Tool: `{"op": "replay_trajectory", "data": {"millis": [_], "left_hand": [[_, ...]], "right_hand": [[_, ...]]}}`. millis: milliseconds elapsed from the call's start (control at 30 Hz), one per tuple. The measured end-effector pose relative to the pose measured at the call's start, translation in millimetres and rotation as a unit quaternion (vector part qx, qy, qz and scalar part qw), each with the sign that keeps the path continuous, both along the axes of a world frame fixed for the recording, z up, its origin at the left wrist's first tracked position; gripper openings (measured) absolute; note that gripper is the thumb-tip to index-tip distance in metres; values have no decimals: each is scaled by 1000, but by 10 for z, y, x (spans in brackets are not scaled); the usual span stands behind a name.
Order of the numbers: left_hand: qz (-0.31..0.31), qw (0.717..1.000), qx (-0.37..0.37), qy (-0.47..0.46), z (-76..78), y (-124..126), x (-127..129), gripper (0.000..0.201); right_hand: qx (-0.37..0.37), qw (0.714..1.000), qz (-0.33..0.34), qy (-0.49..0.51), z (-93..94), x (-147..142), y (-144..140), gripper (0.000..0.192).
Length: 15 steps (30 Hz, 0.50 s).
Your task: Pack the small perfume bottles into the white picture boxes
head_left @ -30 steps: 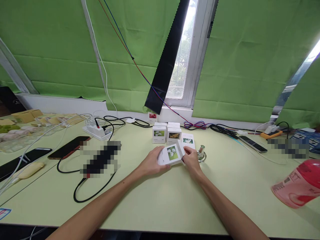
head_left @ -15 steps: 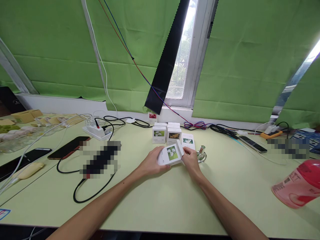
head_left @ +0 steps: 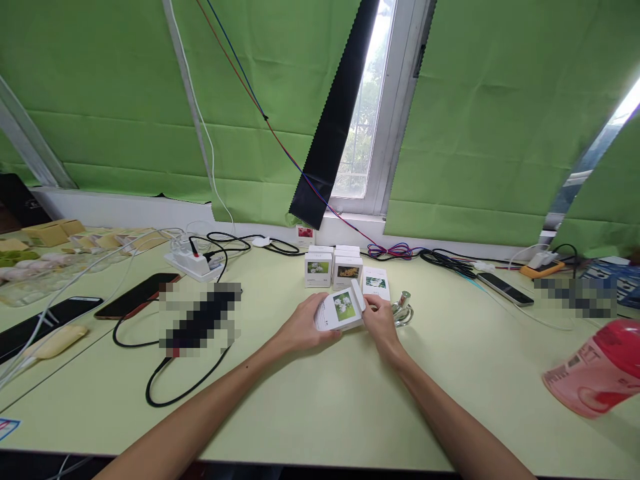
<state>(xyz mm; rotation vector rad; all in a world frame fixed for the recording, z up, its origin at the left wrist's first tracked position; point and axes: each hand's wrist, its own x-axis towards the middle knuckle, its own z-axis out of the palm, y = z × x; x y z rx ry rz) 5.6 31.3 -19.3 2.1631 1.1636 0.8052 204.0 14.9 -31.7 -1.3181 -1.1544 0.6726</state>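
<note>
A small white cardboard box with a white-flower picture lies tilted between my hands, just above the table. My left hand is closed round its left end, thumb along the top edge. At the right end a raised end flap stands up, and my right hand pinches at it with thumb and forefinger. Behind the right hand lies another white box with a flower picture. Two rows of similar boxes stand further back, fronted by a white-flower box and a yellow-flower box.
A silvery metal object with a coiled cable lies right of my right hand. At the far right stands a red-lidded pink bottle. Left are a power strip, phones and a looped black cable. Bundled cables run along the wall.
My right fingers have shifted very slightly at the box's end flap. The box and my left hand have stayed almost in place.
</note>
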Motion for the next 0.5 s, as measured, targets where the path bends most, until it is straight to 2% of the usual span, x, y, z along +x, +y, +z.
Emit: {"op": "replay_trajectory", "data": {"millis": [267, 500], "left_hand": [[3, 1000, 10, 1, -20, 10, -9, 72], [3, 1000, 6, 1, -28, 20, -9, 73]], "right_hand": [[28, 1000, -2, -12, -33, -7, 29, 37], [15, 1000, 11, -23, -52, -5, 39, 38]]}}
